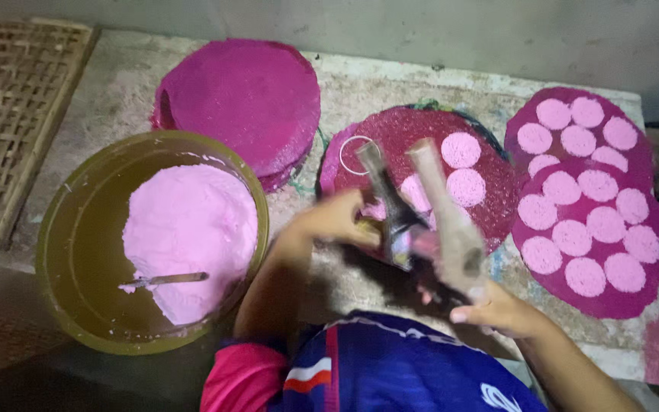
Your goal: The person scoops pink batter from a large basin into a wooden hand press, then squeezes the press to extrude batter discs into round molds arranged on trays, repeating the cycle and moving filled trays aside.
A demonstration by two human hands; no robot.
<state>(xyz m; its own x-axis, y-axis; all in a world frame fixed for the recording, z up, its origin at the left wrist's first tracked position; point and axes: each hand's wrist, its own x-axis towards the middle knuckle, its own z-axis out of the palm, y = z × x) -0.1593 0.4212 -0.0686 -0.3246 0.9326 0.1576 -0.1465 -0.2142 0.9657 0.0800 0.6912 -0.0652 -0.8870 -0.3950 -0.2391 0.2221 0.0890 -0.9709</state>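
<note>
My left hand [337, 217] is closed on a dark metal tool [387, 198], blurred by motion, whose far end seems to carry a thin ring [356, 154]. My right hand [497, 309] grips a pale cylindrical stick [448, 214] that slants up beside the tool. Both are held over a round magenta mat [490, 206] bearing three pink dough discs [461, 149]. Left of my arm stands an olive bowl [78, 236] of pink dough [188, 229] with a spoon [165, 280] lying in it.
A stack of round magenta mats [242, 99] lies behind the bowl. Two overlapping mats [634, 301] at the right carry several pink discs. A woven bamboo tray [9, 114] rests at the far left. The stone slab [116, 84] ends at a grey wall.
</note>
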